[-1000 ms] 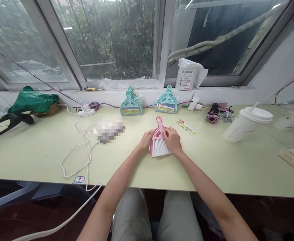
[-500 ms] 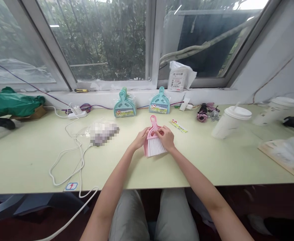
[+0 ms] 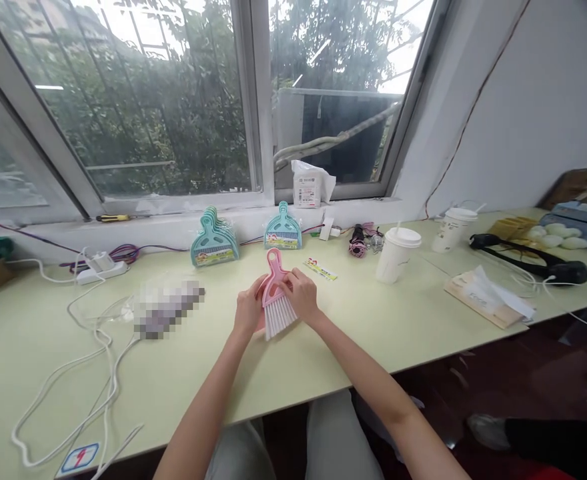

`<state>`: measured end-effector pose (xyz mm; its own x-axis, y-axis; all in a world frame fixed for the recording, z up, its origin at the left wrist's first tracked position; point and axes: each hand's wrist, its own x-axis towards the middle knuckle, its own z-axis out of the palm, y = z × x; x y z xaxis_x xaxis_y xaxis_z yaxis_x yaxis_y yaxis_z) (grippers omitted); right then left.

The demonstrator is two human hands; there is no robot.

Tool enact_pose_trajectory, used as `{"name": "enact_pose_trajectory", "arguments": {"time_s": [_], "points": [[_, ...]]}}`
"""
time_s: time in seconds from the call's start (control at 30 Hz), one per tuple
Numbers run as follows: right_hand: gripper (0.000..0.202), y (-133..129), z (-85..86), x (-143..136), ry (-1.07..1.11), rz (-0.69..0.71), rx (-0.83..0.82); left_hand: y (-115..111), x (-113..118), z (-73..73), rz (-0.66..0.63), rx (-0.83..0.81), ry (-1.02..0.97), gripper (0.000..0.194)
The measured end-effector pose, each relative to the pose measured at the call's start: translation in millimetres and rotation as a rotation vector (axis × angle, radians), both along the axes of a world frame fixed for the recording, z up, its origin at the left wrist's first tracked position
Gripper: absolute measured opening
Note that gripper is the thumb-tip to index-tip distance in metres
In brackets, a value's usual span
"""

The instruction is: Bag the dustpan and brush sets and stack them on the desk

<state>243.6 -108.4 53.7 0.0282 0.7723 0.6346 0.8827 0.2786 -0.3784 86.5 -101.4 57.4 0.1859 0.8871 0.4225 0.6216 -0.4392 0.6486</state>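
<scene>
A small pink brush (image 3: 280,317) with white bristles lies over a pink dustpan (image 3: 260,323) in front of me, their handles lined up at the top. My left hand (image 3: 247,308) grips the left edge of the dustpan, thumb near the brush's shoulder. My right hand (image 3: 301,293) pinches the right side of the brush head, and its fingers hide part of the set. Just behind my right hand, a printed label card (image 3: 321,269) lies flat on the table. Farther back stand several wrapped teal dustpan sets (image 3: 215,243) and another teal set (image 3: 283,230).
White cables (image 3: 108,373) sprawl over the left of the table (image 3: 188,373), by a blurred-out item (image 3: 166,313). On the right are a lidded cup (image 3: 397,257), a tissue pack (image 3: 483,300) and a black device (image 3: 528,257). A power strip (image 3: 102,270) sits near the wall.
My view has swung to the right, so the scene shifts left and more of the right side shows. Both hands keep hold of the pink set, which looks slightly more tilted.
</scene>
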Motion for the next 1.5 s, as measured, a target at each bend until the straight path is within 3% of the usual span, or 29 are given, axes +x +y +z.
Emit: {"name": "enact_pose_trajectory", "arguments": {"time_s": [0.17,0.27,0.33,0.47,0.6,0.73,0.97,1.17,1.27,1.4,1.5], "points": [[0.038,-7.3,7.7,2.8,0.003,-0.032,0.018,2.8,-0.9,2.7,0.119,0.074,0.159,0.045],[0.039,-11.0,9.8,1.5,0.004,-0.042,0.032,18.3,-24.2,3.8,0.313,0.055,0.180,0.046],[0.039,-8.2,8.6,3.5,-0.024,-0.017,0.022,30.0,-44.8,2.4,0.373,0.007,0.111,0.045],[0.036,9.1,-0.8,23.4,-0.142,-0.043,-0.076,45.2,-73.4,-8.6,0.325,-0.227,0.042,0.043],[0.032,24.8,-16.4,54.3,-0.242,-0.178,-0.252,47.0,-78.9,-21.6,0.338,-0.361,0.251,0.041],[0.026,30.1,-28.2,71.6,-0.320,-0.258,-0.399,44.8,-78.5,-25.3,0.321,-0.366,0.291,0.042],[0.028,31.0,-32.5,67.2,-0.302,-0.297,-0.435,43.7,-78.6,-25.5,0.359,-0.294,0.282,0.037],[0.020,30.0,-27.4,56.6,-0.069,-0.300,-0.298,44.1,-73.1,-33.3,0.381,-0.256,0.288,0.029],[0.019,27.5,-30.0,40.3,-0.025,-0.172,-0.260,38.6,-57.0,-33.9,0.259,-0.252,0.251,0.025],[0.019,23.5,-39.8,18.6,-0.104,0.021,-0.285,22.4,-26.3,-29.4,-0.107,-0.277,0.275,0.023],[0.021,23.3,-43.6,15.1,-0.102,0.091,-0.289,14.8,-15.9,-26.6,-0.157,-0.129,0.338,0.024]]}}
